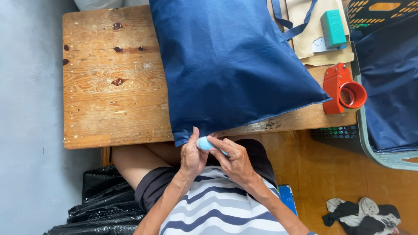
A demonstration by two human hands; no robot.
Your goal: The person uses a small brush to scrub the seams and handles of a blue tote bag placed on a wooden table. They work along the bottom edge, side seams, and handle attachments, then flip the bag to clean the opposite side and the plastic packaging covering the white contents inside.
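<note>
A dark blue fabric bag (235, 65) lies across a worn wooden table (113, 87), its near corner hanging over the front edge. My left hand (193, 156) pinches that corner of the bag from below. My right hand (235, 159) grips a small light blue tool (203, 143), whose rounded end touches the bag's hem next to my left fingers. Both hands are over my lap, just below the table edge.
A red tape dispenser (342, 89) sits at the table's right end. A teal block (333, 28) rests on beige bags (322, 41) at the back right. A basket (383, 156) with more blue fabric stands at right. Black plastic (100, 204) and crumpled cloth (361, 213) lie on the floor.
</note>
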